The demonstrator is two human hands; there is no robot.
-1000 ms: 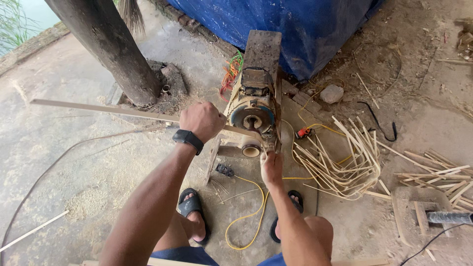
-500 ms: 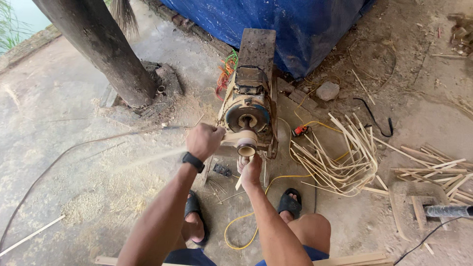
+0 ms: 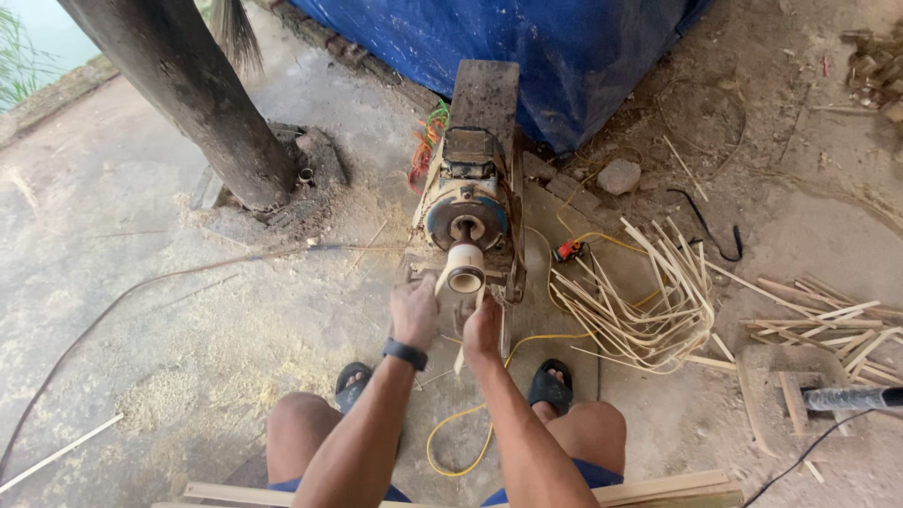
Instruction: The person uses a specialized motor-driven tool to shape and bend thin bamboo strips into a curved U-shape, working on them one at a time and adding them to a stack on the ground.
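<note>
**Hands worked close to a motor spindle**

Nearest the camera, two bare knees and sandalled feet (image 3: 550, 386) are seen, with a yellow cable (image 3: 451, 442) looped on the floor between them. A snag of a foot in that loop is judged possible, and the machine could be tugged by it.

Just beyond, the left hand (image 3: 414, 310) and the right hand (image 3: 482, 329) are held side by side under the white tube (image 3: 465, 263) fitted on the spindle. A thin pale strip (image 3: 450, 277) is pinched in the closed fingers of the left hand, its tip laid against the tube. The right hand's fingers are curled, but whether the strip is gripped by them cannot be told. If the spindle is turning, the strip could be grabbed and whipped, or the fingers drawn in; splinters could also be thrown toward bare skin.

Behind the tube, the motor (image 3: 467, 202) is mounted on a worn wooden block. Exposed wiring (image 3: 425, 146) beside it is judged a shock risk.

To the right, a heap of loose strips (image 3: 649, 301) is spread over the floor, where it could be tripped on.
</note>
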